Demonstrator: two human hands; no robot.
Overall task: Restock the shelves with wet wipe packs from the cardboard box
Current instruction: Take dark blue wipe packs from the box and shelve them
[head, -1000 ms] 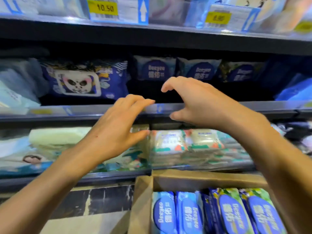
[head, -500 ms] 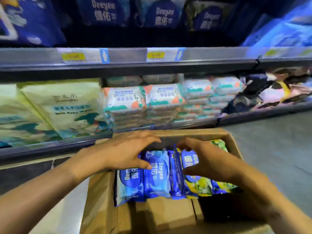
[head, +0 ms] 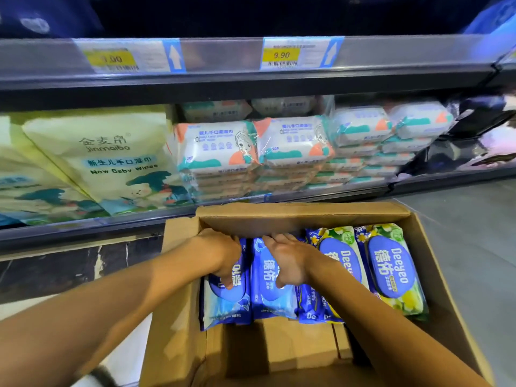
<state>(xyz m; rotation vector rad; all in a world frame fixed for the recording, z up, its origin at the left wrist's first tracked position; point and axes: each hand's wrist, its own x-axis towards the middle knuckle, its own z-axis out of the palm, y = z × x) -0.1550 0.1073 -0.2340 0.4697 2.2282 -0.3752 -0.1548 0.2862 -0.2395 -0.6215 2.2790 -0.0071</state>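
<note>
Since a moment ago both hands have sunk deeper into the open brown cardboard box (head: 178,275): the left hand (head: 223,255) clasps the leftmost blue wet wipe pack (head: 226,303), the right hand (head: 290,261) its blue neighbour (head: 272,298) (glossy, standing upright, fingers curled over their tops).

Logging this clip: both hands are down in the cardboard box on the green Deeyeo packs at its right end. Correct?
Not quite. The head view shows both hands, left and right, in the cardboard box on the blue Deeyeo packs; the green packs lie untouched.

Cardboard box (head: 178,303): one. Blue packs (head: 272,300): three. Green-floral packs (head: 396,275): two. Price tags (head: 282,55): two.
</note>
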